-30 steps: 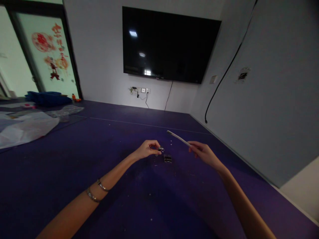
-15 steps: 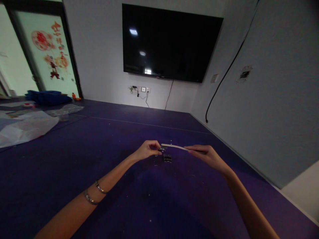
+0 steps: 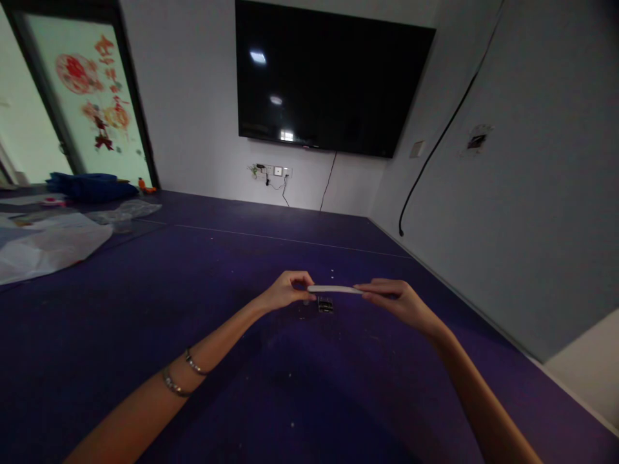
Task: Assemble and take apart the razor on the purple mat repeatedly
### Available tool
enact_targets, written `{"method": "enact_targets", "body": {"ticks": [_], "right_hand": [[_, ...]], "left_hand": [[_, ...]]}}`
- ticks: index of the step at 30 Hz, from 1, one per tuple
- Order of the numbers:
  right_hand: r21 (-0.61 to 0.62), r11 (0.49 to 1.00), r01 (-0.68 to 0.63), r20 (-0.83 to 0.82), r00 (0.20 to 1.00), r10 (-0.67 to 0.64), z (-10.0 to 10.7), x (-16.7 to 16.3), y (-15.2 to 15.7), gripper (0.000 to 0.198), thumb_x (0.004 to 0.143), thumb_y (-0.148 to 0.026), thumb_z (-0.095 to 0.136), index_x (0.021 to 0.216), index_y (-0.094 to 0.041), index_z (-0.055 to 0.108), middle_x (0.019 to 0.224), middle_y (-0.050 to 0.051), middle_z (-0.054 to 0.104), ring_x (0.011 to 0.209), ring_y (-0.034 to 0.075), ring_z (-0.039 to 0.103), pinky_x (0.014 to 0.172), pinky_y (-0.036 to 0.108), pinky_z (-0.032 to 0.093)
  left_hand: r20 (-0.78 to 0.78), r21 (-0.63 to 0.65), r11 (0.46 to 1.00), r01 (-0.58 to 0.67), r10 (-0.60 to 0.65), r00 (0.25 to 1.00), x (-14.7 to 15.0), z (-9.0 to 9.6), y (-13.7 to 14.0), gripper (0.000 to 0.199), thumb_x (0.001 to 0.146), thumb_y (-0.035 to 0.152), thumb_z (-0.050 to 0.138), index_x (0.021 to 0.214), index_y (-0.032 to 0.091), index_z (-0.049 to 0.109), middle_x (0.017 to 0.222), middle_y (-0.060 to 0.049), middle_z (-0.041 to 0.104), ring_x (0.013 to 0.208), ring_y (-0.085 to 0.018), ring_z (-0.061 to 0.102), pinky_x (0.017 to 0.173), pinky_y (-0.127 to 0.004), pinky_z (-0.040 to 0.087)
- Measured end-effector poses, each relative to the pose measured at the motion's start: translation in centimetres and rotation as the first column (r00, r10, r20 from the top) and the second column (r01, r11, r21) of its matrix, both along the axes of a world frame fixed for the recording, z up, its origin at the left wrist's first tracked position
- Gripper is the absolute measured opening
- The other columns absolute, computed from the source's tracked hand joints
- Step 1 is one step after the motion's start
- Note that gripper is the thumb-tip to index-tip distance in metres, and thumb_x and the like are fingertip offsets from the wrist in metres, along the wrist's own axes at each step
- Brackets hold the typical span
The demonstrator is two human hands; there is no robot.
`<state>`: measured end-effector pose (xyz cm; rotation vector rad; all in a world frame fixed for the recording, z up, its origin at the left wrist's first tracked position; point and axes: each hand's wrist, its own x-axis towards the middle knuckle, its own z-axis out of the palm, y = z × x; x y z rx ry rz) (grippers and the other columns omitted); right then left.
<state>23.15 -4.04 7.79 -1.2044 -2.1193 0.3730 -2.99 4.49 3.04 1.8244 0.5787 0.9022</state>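
Note:
Pinched in my right hand (image 3: pixel 394 299) is the right end of a thin, pale, slightly curved strip (image 3: pixel 336 289). The strip runs level across to the fingertips of my left hand (image 3: pixel 289 290). My left hand is closed in a pinch on a small metallic piece, mostly hidden now by the fingers and the strip. Whether the strip's left end touches that piece, I cannot tell. Just below the strip, a small dark rectangular object with lighter markings (image 3: pixel 325 305) lies on the purple surface (image 3: pixel 290 348).
Tiny white specks dot the surface around my hands. Crumpled clear plastic (image 3: pixel 58 241) and a folded blue cloth item (image 3: pixel 91 187) lie at the far left. A black cable (image 3: pixel 435 138) hangs down the right wall. A large television (image 3: pixel 333 77) is mounted ahead.
The strip's left end has come down and moved left to my left fingertips, now covering the metallic piece. My right hand has shifted slightly left.

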Motion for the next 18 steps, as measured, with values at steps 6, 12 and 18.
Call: {"method": "enact_targets", "body": {"ticks": [6,12,18], "right_hand": [[0.025,0.997,0.077,-0.071,0.995,-0.075,-0.07,-0.31,-0.06,0.030,0.081,-0.041,0.053,0.102,-0.025,0.068,0.095,0.005,0.069,0.086,0.019,0.061,0.075,0.031,0.048],[-0.042,0.999,0.013,-0.096,0.995,-0.017,0.00,-0.23,-0.19,0.030,0.082,-0.038,0.053,0.103,-0.023,0.068,0.106,0.006,0.067,0.097,0.021,0.061,0.084,0.034,0.048],[0.011,1.000,0.024,-0.043,0.999,-0.023,-0.54,0.10,0.34,0.030,0.083,-0.038,0.051,0.105,-0.024,0.067,0.104,0.006,0.068,0.094,0.021,0.062,0.079,0.034,0.051]], "left_hand": [[-0.001,0.030,0.999,-0.022,0.022,1.000,0.01,0.02,0.01,0.017,0.060,0.021,0.073,0.064,0.015,0.058,0.067,0.002,0.058,0.064,-0.011,0.054,0.064,-0.024,0.043],[0.002,0.065,0.997,-0.030,0.030,1.000,0.04,0.15,0.03,0.018,0.061,0.024,0.072,0.066,0.015,0.057,0.067,0.001,0.056,0.065,-0.011,0.053,0.064,-0.024,0.043],[-0.022,0.104,0.994,-0.027,0.029,0.999,0.01,0.11,0.07,0.021,0.061,0.023,0.073,0.064,0.014,0.055,0.065,0.004,0.053,0.063,-0.009,0.051,0.062,-0.023,0.041]]}}
